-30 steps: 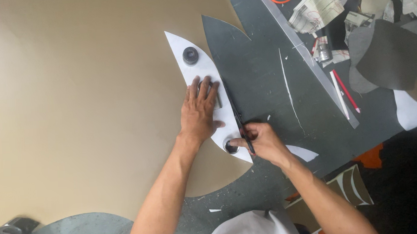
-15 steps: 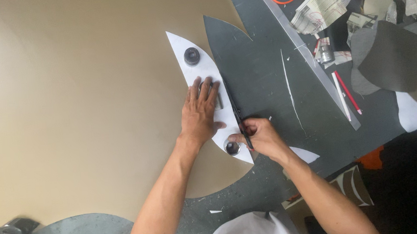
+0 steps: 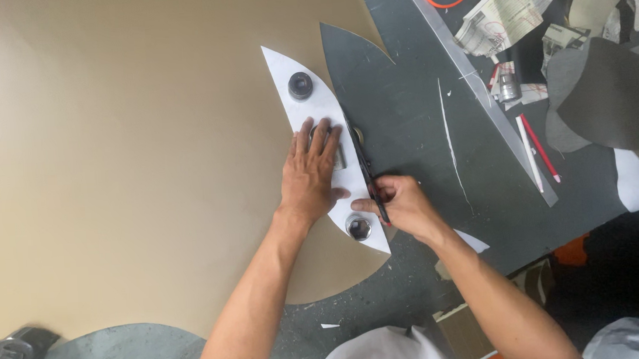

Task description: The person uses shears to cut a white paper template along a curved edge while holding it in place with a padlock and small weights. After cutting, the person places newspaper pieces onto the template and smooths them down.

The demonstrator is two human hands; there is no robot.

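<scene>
white curved template (image 3: 308,110) lies on the tan sheet (image 3: 110,140) on the counter, its right edge along the dark grey mat (image 3: 421,144). left hand (image 3: 309,176) lies flat and spread on it, gripping nothing. right hand (image 3: 402,205) is clenched round a thin dark tool (image 3: 367,171), perhaps a knife, laid along that edge. two round weights (image 3: 300,85) sit on the template.
</scene>
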